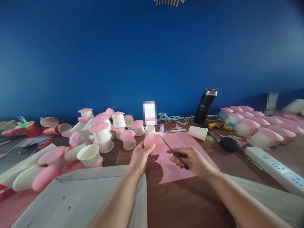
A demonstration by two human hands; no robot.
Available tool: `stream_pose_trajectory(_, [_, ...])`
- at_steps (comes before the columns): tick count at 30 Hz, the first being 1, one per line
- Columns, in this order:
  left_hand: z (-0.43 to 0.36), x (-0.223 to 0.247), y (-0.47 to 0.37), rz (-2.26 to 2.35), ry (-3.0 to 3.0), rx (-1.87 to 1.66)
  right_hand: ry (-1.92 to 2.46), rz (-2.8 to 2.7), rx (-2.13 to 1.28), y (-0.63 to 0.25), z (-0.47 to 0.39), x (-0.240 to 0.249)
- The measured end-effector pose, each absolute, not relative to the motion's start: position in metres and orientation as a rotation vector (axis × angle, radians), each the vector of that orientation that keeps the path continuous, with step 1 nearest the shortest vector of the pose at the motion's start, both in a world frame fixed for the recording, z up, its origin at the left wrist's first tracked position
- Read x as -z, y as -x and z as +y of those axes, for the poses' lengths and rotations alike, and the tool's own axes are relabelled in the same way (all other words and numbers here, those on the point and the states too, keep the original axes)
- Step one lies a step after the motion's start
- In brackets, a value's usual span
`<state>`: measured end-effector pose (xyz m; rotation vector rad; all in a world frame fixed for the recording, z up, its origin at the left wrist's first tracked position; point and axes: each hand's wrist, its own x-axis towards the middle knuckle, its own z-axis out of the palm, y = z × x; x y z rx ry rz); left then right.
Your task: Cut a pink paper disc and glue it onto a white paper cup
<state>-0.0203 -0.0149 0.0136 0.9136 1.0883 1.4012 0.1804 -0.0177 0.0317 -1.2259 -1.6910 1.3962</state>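
My left hand (142, 155) pinches a rounded part of a pink paper sheet (187, 142), thumb on top. That sheet has curved cut-outs along its left edge and spreads over the table beneath my right hand (190, 160). Dark scissors (174, 152) are gripped in my right hand, their blades pointing up and left at the rounded part. Whether the blades are parted cannot be made out. Just beyond the paper stand a small white paper cup (150, 129) and a purple-white glue stick (161, 128); a pen (175, 130) lies beside them.
White cups with pink paper discs (101, 128) crowd the left; more capped cups (264, 137) stand right. A white cup (198, 133) lies sideways near a black bottle (205, 106). A power strip (276, 166) lies right, a whitish box lid (95, 196) front left. A blue wall rises behind.
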Motion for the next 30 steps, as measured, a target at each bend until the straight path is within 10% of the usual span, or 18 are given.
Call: stream_pose_trajectory(30, [-0.0109,-0.0118,0.0241,1.108,-0.828,-1.49,1.22,-1.604,-1.518,-0.1775,-0.0168,-0.0299])
